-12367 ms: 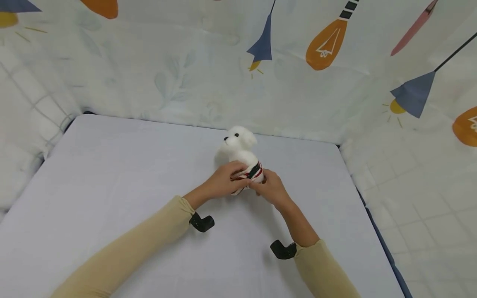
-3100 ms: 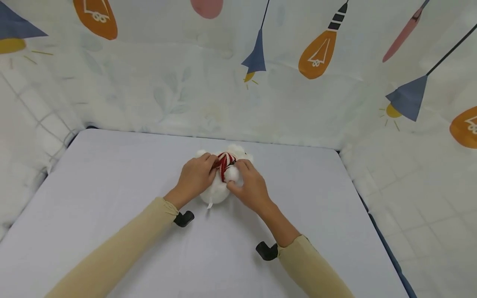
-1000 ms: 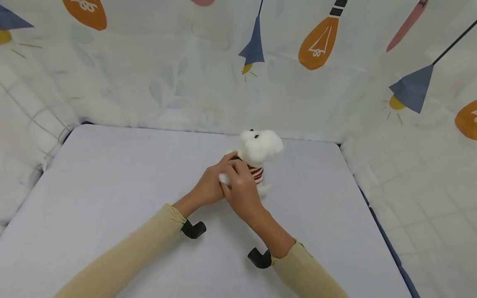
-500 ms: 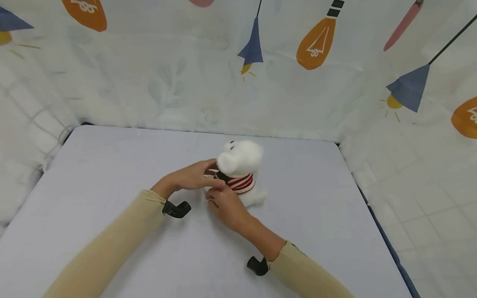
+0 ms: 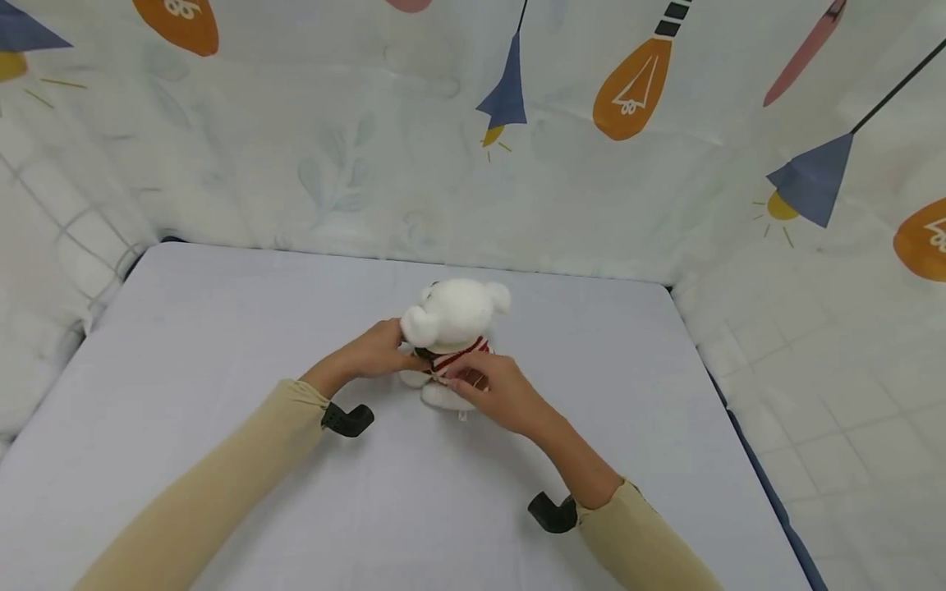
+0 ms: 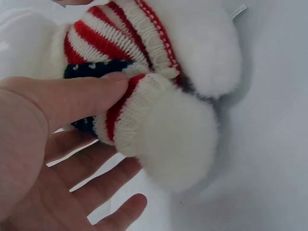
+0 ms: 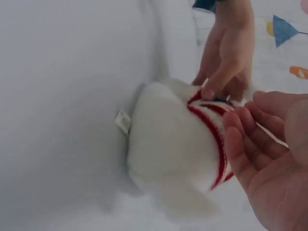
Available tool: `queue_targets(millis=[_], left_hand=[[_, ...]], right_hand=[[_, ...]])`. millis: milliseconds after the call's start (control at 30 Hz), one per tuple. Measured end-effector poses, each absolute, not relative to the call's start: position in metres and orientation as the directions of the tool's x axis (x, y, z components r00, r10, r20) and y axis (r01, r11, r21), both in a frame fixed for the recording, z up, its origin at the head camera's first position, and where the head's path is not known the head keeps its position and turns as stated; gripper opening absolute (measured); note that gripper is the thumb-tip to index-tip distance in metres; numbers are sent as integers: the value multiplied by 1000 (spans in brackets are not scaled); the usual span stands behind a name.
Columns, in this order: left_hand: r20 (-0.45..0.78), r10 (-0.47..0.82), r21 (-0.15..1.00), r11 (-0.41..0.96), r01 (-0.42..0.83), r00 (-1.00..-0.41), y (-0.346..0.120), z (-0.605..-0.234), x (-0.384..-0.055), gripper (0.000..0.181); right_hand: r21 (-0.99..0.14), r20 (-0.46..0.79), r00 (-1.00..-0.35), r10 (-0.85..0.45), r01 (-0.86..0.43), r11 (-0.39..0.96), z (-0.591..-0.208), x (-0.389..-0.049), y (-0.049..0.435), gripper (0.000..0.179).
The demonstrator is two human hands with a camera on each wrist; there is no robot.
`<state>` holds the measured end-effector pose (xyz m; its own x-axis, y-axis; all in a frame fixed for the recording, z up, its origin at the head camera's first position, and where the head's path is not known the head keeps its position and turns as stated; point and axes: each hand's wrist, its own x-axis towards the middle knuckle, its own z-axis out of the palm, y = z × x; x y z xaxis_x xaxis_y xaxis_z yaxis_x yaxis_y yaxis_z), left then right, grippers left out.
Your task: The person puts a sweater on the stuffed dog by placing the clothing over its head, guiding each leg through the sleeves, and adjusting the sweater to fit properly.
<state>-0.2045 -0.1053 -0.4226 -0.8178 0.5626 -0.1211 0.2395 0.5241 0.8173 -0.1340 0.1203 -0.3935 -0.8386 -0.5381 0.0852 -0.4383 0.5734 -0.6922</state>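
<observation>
A white plush toy (image 5: 460,310) in a red-and-white striped knitted sweater (image 6: 103,36) sits upright toward the back of the table, its face turned away to the left. My left hand (image 5: 373,351) pinches the sweater's sleeve at one arm, thumb on top and fingers beneath. Out of that sleeve comes the round white paw (image 6: 180,139). A navy band with white marks lies under the thumb. My right hand (image 5: 502,390) is at the toy's near side, fingers loosely bent, fingertips at the sweater; no cloth shows between thumb and fingers. A small white tag (image 7: 123,121) sticks out low on the body.
The table (image 5: 222,345) has a pale cover. Behind it hangs a white curtain (image 5: 414,148) printed with lamps and bulbs, which also closes both sides. A black wrist mount (image 5: 349,420) juts from the left sleeve, another (image 5: 553,513) from the right.
Within the last second the toy has turned and shifted left. My right hand has moved from its front to its near right side. My left hand stays at the toy's left.
</observation>
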Motion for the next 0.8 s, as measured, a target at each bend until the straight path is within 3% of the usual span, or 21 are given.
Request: queue_targets(millis=[233,500,633,733,800], left_hand=[[-3,520,728,587,355,-854,-104,-427,-213,45],[122,256,569,774,279,-959,-99,-425,-196,25],[283,358,523,720,456,-890,-88,-422,-174,17],[345,493,486,634,601,-799,-81,-424,-162,19],[363,525,465,614,638,-770,-77,-425,-158,22]], right_hand=[[-447,286,-856,-430,-516,731,-408,-147,150,16],[-327,342,-784,-517,-616,717,-424,-147,148,39],[-310,328,-800,-503,-594,743,-422,-149,149,33],[-355,293,-830,-474,-555,753,-422,-152,145,24],[-392,260,-847,-463,-531,751,-422,-154,143,19]])
